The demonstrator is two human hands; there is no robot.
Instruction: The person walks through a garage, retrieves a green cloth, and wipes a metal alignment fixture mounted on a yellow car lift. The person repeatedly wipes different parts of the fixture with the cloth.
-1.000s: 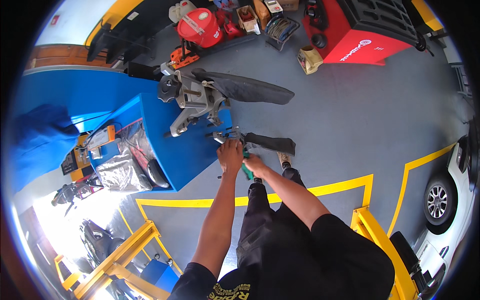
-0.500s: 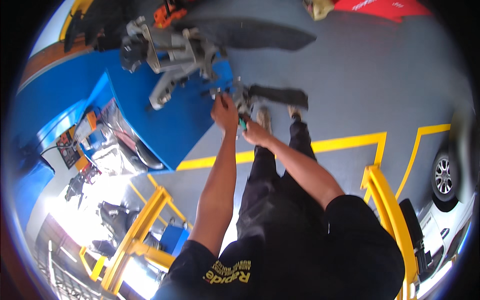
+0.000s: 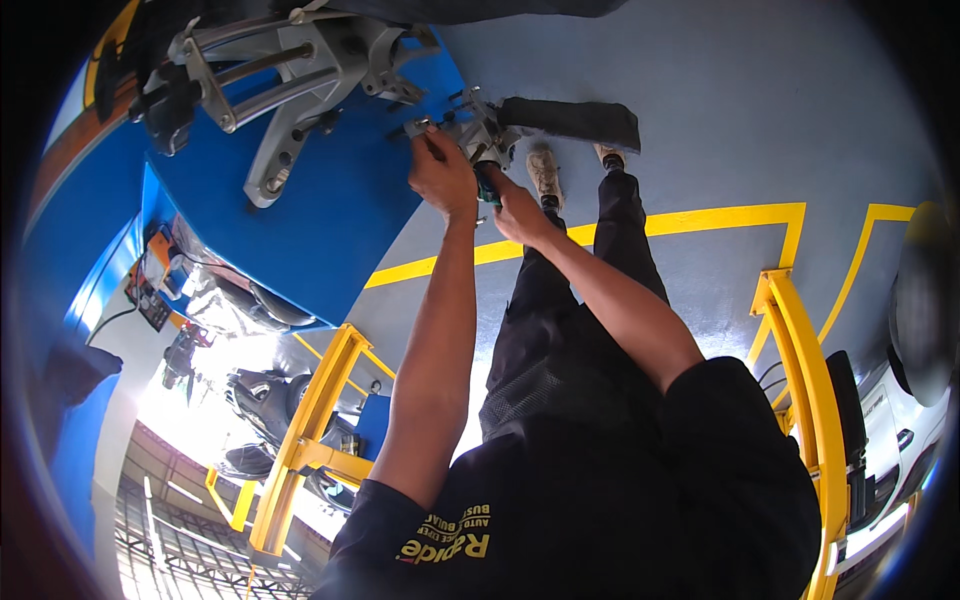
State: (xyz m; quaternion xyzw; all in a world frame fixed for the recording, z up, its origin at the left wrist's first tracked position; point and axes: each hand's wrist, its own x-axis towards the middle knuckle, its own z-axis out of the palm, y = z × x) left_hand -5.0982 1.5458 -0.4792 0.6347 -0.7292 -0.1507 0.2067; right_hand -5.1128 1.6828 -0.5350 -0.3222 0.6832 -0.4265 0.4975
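Note:
My left hand (image 3: 445, 180) is closed, fingers pinched at a small metal piece (image 3: 420, 126) on the near side of a grey metal clamp-like assembly (image 3: 485, 135). Just to its right and slightly lower, my right hand (image 3: 518, 210) is wrapped round a green-and-black handle (image 3: 488, 186); the tool's far end is hidden among the metal parts. From the assembly a black flat bar (image 3: 570, 120) sticks out to the right, above my shoes. Up and to the left of my hands stands a larger grey metal frame (image 3: 330, 70) with shiny rods.
A blue cabinet panel (image 3: 330, 220) is at left, below the grey frame. Yellow posts stand at left (image 3: 310, 430) and right (image 3: 795, 370). Yellow lines (image 3: 690, 218) cross the grey floor. A white car (image 3: 895, 430) is at far right. A long dark bar (image 3: 480, 10) crosses the top.
The view has shifted, so the grey frame, assembly and hands sit higher in the picture. The red and orange things at the top have left view. Both hands keep their grips.

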